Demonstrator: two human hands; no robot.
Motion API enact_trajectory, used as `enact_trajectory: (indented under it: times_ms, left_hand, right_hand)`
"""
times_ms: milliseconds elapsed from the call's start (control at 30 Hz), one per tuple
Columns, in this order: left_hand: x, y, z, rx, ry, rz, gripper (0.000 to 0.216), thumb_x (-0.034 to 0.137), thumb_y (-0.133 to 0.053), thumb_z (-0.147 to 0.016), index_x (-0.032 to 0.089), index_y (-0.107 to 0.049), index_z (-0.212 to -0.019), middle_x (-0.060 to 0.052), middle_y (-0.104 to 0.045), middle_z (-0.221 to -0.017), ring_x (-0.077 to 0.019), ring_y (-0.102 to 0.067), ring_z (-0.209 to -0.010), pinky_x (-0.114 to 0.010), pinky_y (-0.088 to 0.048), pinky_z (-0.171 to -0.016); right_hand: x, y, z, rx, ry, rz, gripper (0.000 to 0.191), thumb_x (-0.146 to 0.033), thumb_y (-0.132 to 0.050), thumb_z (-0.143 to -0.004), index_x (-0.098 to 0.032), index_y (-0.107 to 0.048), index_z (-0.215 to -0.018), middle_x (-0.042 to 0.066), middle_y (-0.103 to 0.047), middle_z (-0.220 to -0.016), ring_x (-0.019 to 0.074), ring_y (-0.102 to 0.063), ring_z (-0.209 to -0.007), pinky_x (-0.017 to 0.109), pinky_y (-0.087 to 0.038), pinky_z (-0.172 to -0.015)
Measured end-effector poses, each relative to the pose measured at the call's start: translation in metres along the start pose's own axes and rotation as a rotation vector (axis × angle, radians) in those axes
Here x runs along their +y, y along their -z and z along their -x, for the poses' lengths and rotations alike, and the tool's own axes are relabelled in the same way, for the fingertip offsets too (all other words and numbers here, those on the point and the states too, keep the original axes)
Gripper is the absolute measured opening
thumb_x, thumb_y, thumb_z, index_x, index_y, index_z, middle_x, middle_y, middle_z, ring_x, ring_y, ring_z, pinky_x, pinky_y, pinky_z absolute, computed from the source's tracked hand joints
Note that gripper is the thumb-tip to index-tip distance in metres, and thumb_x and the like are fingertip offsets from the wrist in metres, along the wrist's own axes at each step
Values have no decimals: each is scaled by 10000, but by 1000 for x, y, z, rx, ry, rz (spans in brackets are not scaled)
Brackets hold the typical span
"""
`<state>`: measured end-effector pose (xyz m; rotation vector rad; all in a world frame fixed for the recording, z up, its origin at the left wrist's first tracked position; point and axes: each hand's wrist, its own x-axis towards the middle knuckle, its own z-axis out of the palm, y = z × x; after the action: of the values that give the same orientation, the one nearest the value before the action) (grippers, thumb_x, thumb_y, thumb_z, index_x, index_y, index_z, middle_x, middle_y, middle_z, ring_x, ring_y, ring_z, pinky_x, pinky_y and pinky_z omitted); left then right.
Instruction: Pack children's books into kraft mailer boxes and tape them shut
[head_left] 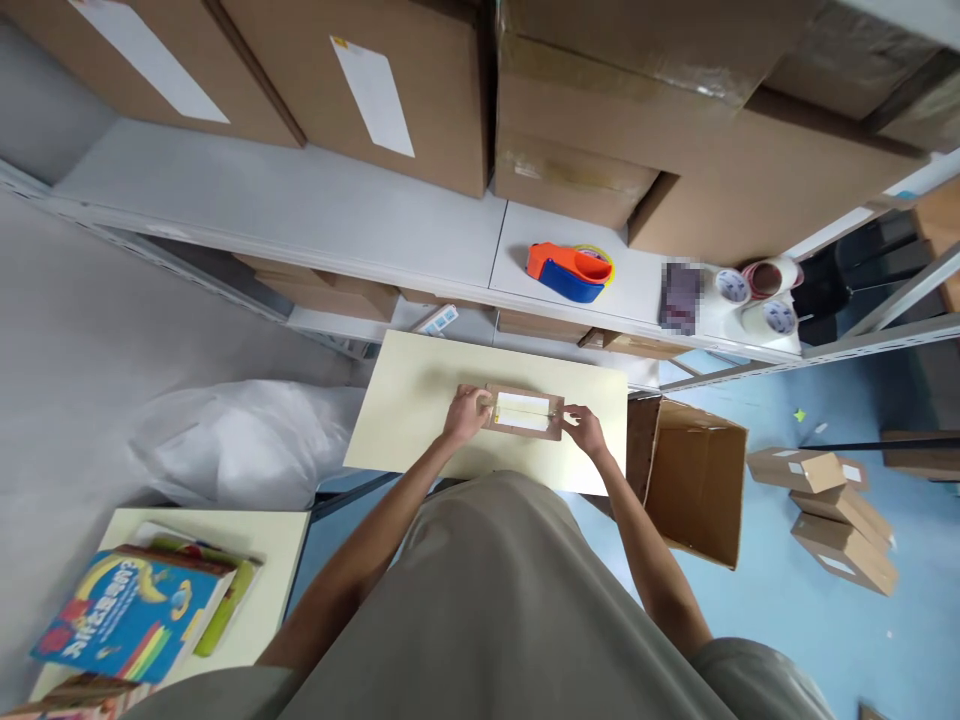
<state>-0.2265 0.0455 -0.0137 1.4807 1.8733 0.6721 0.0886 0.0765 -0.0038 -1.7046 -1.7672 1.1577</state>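
A small flat cardboard box [523, 411] lies on the cream tabletop [420, 380] in front of me. A white label covers much of its top, and a thin yellowish strip, which looks like clear tape, runs lengthwise over it. My left hand [466, 413] is closed on the box's left end, thumb and fingers pressed together there. At the opposite end, my right hand [585, 431] has its thumb and fingertips bent against the right edge. Whether those right fingertips also pinch the strip is too small to tell.
On the shelf [337, 215] behind stand big cartons [390, 90], an orange-and-blue tape dispenser [571, 272] and tape rolls [772, 318]. An open carton [697, 480] stands right of the table. Small boxes [844, 560] lie on the floor. At left are a white plastic bag [232, 440] and books [131, 615].
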Motion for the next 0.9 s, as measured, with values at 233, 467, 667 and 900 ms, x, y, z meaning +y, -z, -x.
enact_trajectory:
  times_ms: [233,467,667,900]
  left_hand:
    - [112,53,-59,116,-379,92,231,173,-675,-979,233,-755,-1187,-93,-731,-1266,-292,-662,-1283,-478,-527,-1198]
    - [197,109,-98,330,-617,201,242,152,-646,-1001,221,-742,-1212,-87,-732,-1269,-246,-693,-1245,-427,-559,-1145]
    - [180,113,-89,323,-563,251,239,158,-657,-994,212,-745,-1210,-100,-729,-1271,-247,-703,-1214,-420,-599,-1084]
    - [141,117,-63,369,-486,389,301,195,-621,-1043,214,-680,-1337,-104,-712,-1306,-215,-726,-1183,-362,-620,-1038]
  right_hand:
    - [-132,71,-62,314,510,332,417,-531,-580,-1094,-230,-715,-1350,175,-691,-1418,365,-613,-1378,551,-486,-1215]
    - [-205,80,-148,367,521,604,555,-478,-694,-1028,-101,-595,-1424,265,-709,-1358,431,-625,-1285,624,-484,-1126]
    - [-201,70,-181,342,428,644,510,-433,-740,-1016,-88,-613,-1370,263,-776,-1157,424,-689,-1189,633,-429,-1173]
    - [-211,74,-137,282,463,711,597,-614,-596,-1080,-104,-590,-1390,249,-765,-1095,446,-699,-1135,606,-532,-1078]
